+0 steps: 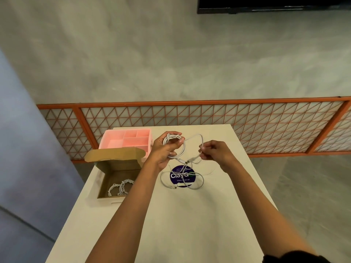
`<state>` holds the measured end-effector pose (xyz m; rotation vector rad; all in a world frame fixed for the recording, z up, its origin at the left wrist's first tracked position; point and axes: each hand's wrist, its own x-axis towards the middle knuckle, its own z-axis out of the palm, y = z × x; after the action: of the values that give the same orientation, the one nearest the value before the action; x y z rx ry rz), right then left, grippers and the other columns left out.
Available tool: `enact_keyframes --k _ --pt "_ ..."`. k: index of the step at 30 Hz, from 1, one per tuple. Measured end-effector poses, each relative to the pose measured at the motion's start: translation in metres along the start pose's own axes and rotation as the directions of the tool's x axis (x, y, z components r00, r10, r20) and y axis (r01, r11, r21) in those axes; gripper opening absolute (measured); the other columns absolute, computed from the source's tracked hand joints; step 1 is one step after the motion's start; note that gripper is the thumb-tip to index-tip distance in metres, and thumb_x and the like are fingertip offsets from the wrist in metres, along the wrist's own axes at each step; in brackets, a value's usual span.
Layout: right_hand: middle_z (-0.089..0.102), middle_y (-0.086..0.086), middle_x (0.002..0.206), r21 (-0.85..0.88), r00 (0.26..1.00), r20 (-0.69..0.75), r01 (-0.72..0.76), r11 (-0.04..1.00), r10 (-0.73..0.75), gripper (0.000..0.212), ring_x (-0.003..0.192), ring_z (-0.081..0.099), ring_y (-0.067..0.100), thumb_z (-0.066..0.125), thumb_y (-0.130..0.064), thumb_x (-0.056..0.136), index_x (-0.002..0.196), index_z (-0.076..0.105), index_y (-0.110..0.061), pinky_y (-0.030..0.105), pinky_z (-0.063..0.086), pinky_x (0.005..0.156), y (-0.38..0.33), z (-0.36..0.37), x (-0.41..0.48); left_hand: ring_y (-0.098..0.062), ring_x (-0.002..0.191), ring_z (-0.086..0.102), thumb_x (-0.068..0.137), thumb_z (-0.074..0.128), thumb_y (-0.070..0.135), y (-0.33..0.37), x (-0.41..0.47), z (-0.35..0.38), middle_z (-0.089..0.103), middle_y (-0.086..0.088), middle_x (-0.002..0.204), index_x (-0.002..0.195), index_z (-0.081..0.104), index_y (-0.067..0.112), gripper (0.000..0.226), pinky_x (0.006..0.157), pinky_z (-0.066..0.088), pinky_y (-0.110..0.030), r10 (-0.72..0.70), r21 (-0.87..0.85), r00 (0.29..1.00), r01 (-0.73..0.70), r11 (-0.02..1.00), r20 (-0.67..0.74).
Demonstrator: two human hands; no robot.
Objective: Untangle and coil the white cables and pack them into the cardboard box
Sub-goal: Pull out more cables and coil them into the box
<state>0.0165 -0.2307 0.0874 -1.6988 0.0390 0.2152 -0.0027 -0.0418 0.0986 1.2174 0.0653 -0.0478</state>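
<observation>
My left hand (164, 151) grips a partly wound coil of white cable (173, 139) above the table. A loose length of that cable arcs to the right, where my right hand (215, 151) pinches it near its end. Below my hands another white cable (197, 184) lies in loose loops on the table, over a round dark sticker. The open cardboard box (106, 179) stands at the table's left edge with its lid folded back. Two coiled white cables (119, 187) lie inside it.
A pink plastic organiser with several compartments (129, 140) stands behind the box at the far left corner of the beige table (171, 224). The round blue sticker (182, 175) marks the table's middle. An orange lattice railing (247, 122) runs behind the table.
</observation>
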Motion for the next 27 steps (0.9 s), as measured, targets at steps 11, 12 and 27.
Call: enact_keyframes --k 11,12,27 --pt "0.069 0.003 0.073 0.544 0.977 0.170 -0.199 0.815 0.126 0.011 0.058 0.065 0.005 0.053 0.001 0.093 0.091 0.062 -0.005 0.013 0.053 0.057 -0.014 0.022 0.002 -0.001 0.052 0.055 0.083 0.060 -0.011 0.006 0.001 0.005 0.068 -0.002 0.077 0.090 0.063 0.011 0.023 0.036 0.028 -0.009 -0.069 -0.091 0.997 0.072 0.993 0.037" --pt "0.070 0.001 0.069 0.547 0.973 0.190 -0.215 0.809 0.131 0.012 0.056 0.065 0.005 0.052 0.001 0.093 0.092 0.061 -0.006 0.013 0.053 0.056 -0.015 0.023 0.002 -0.001 0.052 0.055 0.084 0.059 -0.012 0.007 0.000 0.005 0.068 -0.003 0.078 0.090 0.063 0.010 0.023 0.036 0.030 -0.009 -0.089 -0.110 0.995 0.093 0.990 0.042" --pt "0.070 0.004 0.068 0.525 0.922 0.335 -0.355 0.774 0.196 0.012 0.060 0.069 0.008 0.050 0.001 0.094 0.086 0.057 -0.005 0.016 0.055 0.055 -0.015 0.034 0.000 -0.005 0.052 0.062 0.086 0.054 -0.010 0.005 0.002 0.000 0.071 -0.002 0.071 0.095 0.062 0.010 0.023 0.035 0.030 -0.008 -0.177 -0.112 0.978 0.189 0.976 0.110"
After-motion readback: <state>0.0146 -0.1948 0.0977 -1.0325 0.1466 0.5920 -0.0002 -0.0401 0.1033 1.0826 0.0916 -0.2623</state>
